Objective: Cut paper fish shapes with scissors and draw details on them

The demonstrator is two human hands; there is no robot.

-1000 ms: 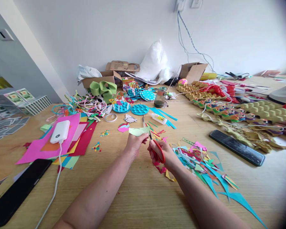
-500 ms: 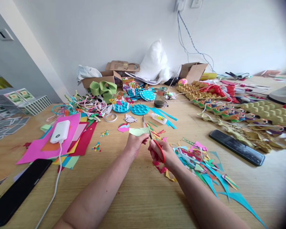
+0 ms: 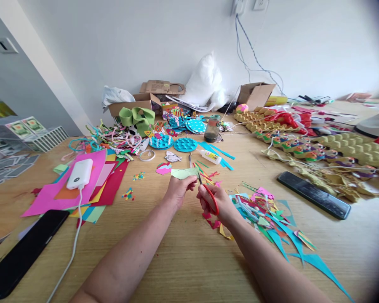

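Note:
My left hand (image 3: 177,190) pinches a pale green piece of paper (image 3: 183,173) and holds it just above the wooden table (image 3: 189,261). My right hand (image 3: 217,203) is closed round the red handles of a pair of scissors (image 3: 208,195), whose blades meet the paper's right edge. Both hands are close together at the middle of the table. Coloured paper offcuts (image 3: 265,216) lie just right of my right hand.
Pink and red paper sheets (image 3: 82,187) with a white power bank (image 3: 79,173) and its cable lie at the left, a black phone (image 3: 22,252) nearer me. A glue bottle (image 3: 211,157), teal discs (image 3: 185,144), boxes, egg cartons (image 3: 350,145) and a black bar (image 3: 314,195) fill the far side and right.

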